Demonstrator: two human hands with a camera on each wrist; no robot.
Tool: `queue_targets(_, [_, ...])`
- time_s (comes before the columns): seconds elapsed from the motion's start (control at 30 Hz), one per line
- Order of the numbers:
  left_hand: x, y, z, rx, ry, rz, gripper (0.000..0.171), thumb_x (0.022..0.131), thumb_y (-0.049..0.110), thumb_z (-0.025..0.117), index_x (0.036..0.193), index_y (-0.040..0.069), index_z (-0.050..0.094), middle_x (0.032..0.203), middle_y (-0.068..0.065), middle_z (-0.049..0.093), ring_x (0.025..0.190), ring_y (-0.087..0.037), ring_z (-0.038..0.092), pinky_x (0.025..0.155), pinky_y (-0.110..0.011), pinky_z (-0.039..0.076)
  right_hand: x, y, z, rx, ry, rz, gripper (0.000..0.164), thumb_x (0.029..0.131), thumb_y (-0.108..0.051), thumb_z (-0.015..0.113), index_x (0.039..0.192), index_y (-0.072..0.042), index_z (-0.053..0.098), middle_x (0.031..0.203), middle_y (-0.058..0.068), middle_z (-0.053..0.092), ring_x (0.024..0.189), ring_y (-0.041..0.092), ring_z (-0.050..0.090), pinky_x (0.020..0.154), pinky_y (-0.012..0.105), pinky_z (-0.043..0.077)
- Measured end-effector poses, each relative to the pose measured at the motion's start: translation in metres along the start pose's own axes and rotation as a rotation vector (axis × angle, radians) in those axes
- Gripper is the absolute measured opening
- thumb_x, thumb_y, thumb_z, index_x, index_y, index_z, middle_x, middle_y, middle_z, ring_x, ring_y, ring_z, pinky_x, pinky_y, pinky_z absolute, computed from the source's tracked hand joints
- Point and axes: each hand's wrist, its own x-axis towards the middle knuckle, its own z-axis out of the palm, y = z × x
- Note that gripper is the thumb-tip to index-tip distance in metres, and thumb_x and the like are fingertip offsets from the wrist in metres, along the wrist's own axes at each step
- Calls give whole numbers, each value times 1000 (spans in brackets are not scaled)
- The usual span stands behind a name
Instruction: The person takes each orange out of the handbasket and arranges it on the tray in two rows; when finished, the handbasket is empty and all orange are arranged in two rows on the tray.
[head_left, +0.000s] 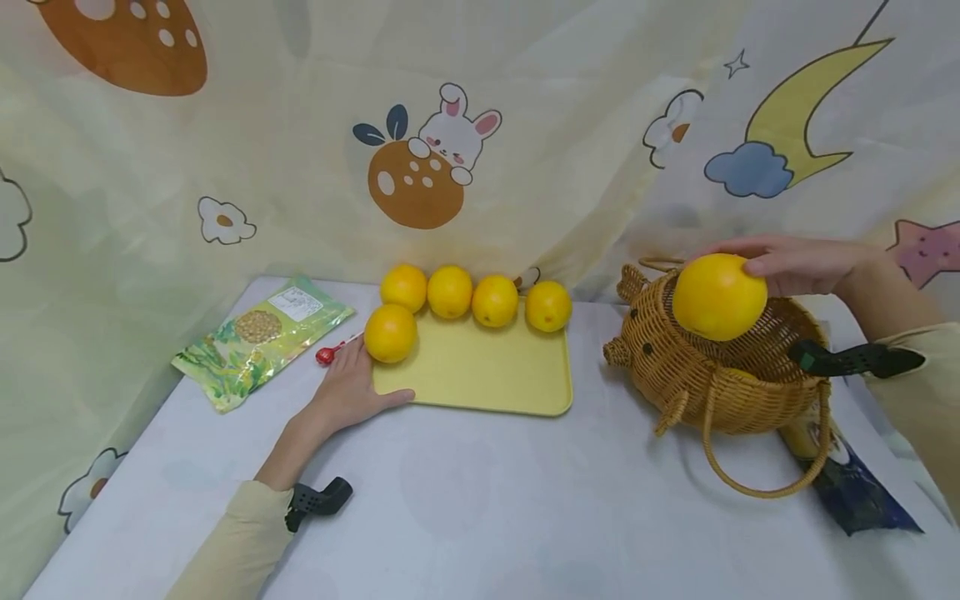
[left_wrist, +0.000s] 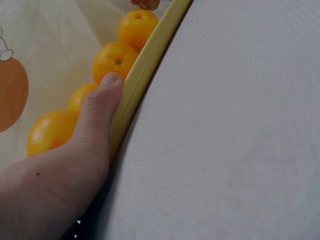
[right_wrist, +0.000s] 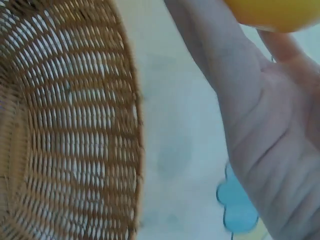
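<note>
My right hand [head_left: 795, 258] grips an orange [head_left: 720, 297] over the opening of a pig-shaped wicker basket [head_left: 675, 358]. In the right wrist view, the orange [right_wrist: 280, 11] shows at the top edge, and the basket's woven wall [right_wrist: 95, 120] stands apart from the hand. Inside the basket, a bit of yellow [head_left: 741, 375] shows near the front rim. My left hand [head_left: 351, 392] lies at the left front corner of a yellow tray [head_left: 480, 375], its thumb [left_wrist: 102, 107] straight along the front rim. Beside its fingertips sits the nearest orange [head_left: 390, 333]; several more line the tray's back edge.
Left of the tray lies a green-yellow food packet [head_left: 262, 337], with a red-headed lollipop [head_left: 327, 356] between them. A dark blue packet [head_left: 855, 483] lies partly under the basket. The basket's handle [head_left: 765, 492] hangs forward onto the table. A printed cloth [head_left: 525, 217] hangs behind.
</note>
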Motion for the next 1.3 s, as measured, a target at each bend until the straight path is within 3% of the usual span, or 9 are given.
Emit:
queue_targets(0.23, [0,0,1,-4,11,6,122,74,70,67,154,-1,7,159,-25,14,146,-41,16,122,-57,10,50,-25,24,-96,60,41,44,104,-25,40,147,-19,37,134,3,57,107,24,64,93,37,57])
queue_targets(0.5, [-1,-2,0,-2,6,-3,122,74,71,66,154,1,6,160,-24,13,147,-40,14,122,-57,9,142,-50,43,-174,158,179,52,99,-25,50,147,-12,34,130,10,54,105,24,62,90,37,57])
queue_targets(0.67, [0,0,1,-12,18,10,120,74,70,67,154,1,9,159,-24,15,147,-40,16,122,-57,10,194,-57,53,-237,176,170,52,96,-34,55,144,-21,41,136,5,52,113,23,57,96,36,54])
queue_targets(0.77, [0,0,1,-10,25,19,120,74,69,68,154,1,10,159,-24,16,147,-40,17,122,-57,11,218,-57,58,-214,171,129,52,95,-37,57,143,-23,43,135,6,53,112,24,58,98,37,54])
queue_targets(1.07, [-1,2,4,-10,16,14,121,73,70,67,154,0,9,160,-24,14,147,-39,15,123,-56,10,264,-42,73,-66,182,57,53,93,-29,60,142,-19,42,136,9,49,109,28,59,89,41,58])
queue_targets(1.3, [-1,0,0,1,16,10,121,74,71,66,154,1,9,160,-23,13,147,-39,14,123,-55,9,280,-34,89,-137,292,52,56,90,-35,63,141,-23,43,136,3,50,116,25,53,92,40,55])
